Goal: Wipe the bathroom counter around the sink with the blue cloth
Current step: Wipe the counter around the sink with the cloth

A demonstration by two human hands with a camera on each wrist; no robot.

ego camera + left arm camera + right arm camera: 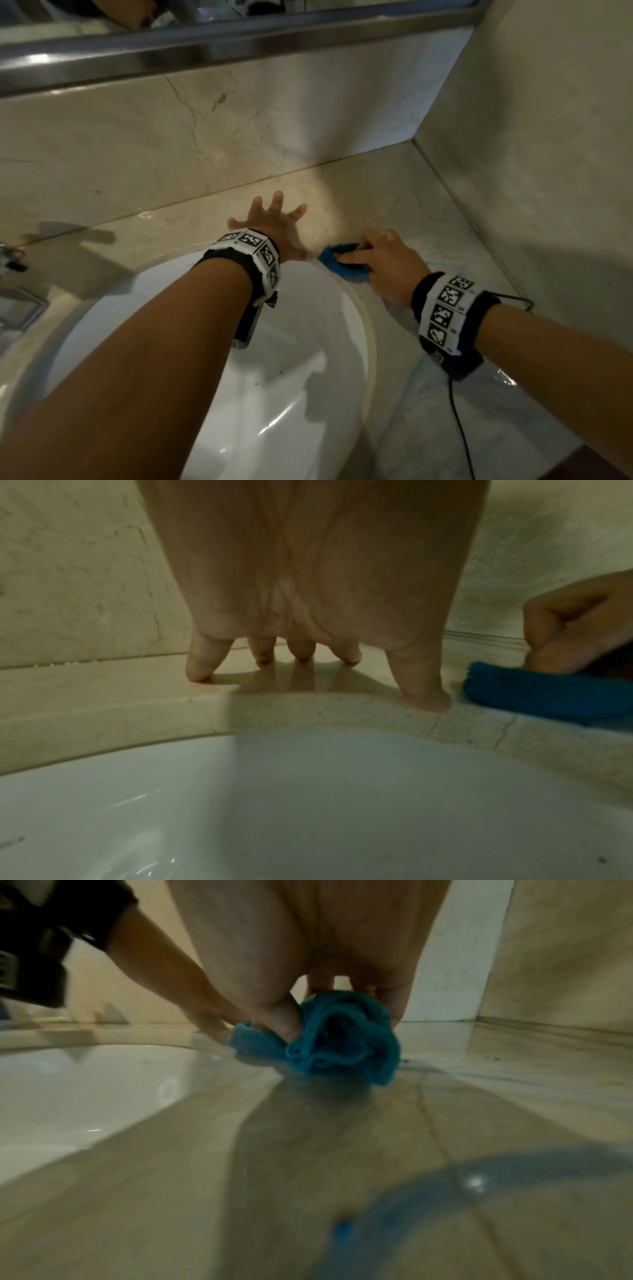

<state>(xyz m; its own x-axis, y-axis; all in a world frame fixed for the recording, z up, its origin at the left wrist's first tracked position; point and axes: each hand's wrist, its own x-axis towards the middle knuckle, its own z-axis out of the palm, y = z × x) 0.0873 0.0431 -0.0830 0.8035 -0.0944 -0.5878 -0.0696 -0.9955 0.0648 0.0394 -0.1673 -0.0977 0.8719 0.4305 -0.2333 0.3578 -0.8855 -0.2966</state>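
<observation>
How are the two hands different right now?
The left hand lies spread, fingers straight, holding nothing; the right hand curls round the blue cloth. The left sits behind the sink, the right at the sink's right side. Both rest on the counter and wear marker wristbands.

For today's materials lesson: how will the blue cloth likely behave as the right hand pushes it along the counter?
The blue cloth is bunched in soft folds under the right hand, so it is probably floppy and will deform rather than slide as a block. The counter looks glossy and wet, so it likely glides easily. It seems light.
</observation>
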